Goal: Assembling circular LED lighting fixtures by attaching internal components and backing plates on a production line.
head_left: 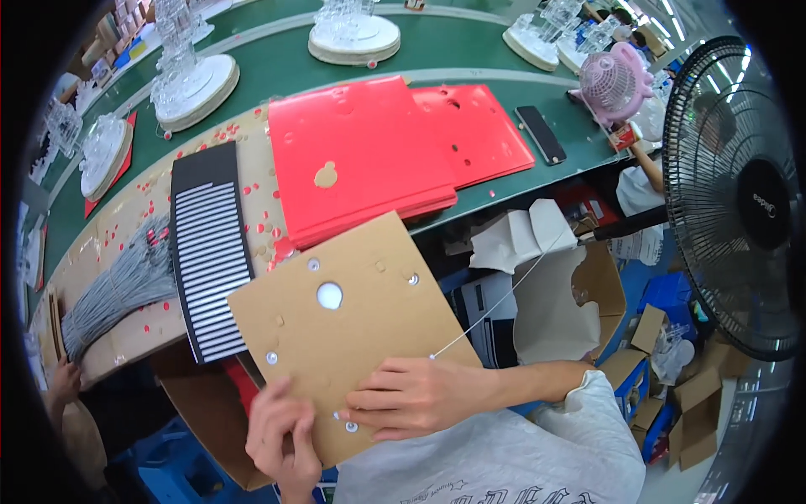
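left hand (pixel 281 433) under brown card (pixel 344 323), fingertips hidden

Single head-worn fisheye, looking steeply down, close over hands, workbench (pixel 126 218) beyond, edges bending at rim.

a factory assembly line: a long green conveyor belt (pixel 437 50) crosses the upper frame carrying clear crystal pieces on round bases (pixel 353 34). stacks of red cards (pixel 369 160) fill the centre, cardboard boxes (pixel 697 420) sit lower right, a standing fan (pixel 739 202) at right.
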